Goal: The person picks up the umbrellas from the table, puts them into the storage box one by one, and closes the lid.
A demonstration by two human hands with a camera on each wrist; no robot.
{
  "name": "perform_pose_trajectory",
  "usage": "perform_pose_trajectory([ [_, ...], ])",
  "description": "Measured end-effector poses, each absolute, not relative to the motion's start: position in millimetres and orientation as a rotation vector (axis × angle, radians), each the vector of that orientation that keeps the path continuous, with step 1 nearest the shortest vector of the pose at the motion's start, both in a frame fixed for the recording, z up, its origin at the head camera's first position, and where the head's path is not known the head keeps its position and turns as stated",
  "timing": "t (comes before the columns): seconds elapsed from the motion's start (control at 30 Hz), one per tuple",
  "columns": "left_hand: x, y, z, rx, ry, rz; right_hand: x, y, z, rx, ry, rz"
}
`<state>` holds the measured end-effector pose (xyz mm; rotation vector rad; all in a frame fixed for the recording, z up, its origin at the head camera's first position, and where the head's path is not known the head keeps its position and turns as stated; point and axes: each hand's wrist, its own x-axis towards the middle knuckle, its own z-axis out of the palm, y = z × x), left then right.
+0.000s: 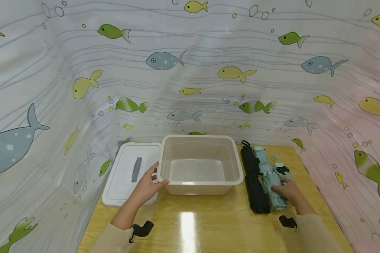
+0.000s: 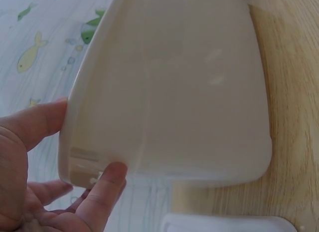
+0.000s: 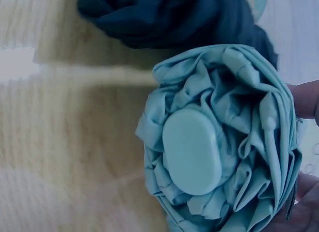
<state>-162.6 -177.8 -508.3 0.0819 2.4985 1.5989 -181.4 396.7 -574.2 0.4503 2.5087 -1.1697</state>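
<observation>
Beige plastic sat between the thumb and fingers of my left hand (image 1: 149, 184), which gripped the bin (image 1: 196, 190) by its rim near the left front corner, at the centre of the frame. My right hand (image 1: 290, 192), toward the lower right, was curled around a pale green folded umbrella (image 1: 276, 199). It was loosely bunched about its oval end cap (image 3: 193, 152), so a grip on fabric alone might, I judged, let it slip or unroll. Just left lay a black umbrella (image 1: 256, 193) and just right, half hidden by my hand, a second pale green umbrella (image 1: 285, 174); packed that close, a loose fold could catch and drag a neighbour along. Uneven pressure on the rim could also tip or skid the bin, which looked light. Inside it, only its own pale floor and walls showed. At centre left, the white lid (image 1: 121, 182) lay flat on the wooden bench (image 1: 221, 225), its grey handle (image 1: 136, 170) facing up. Fish-printed sheeting (image 1: 206, 38) filled the upper frame.
</observation>
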Motion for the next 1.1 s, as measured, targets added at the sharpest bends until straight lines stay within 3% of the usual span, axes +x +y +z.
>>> perform_pose_trajectory([
  [1.1,-158.0,-177.8,-508.9,0.117,2.529,1.587,-177.9,373.8,-466.7,0.327,2.468,-1.311],
])
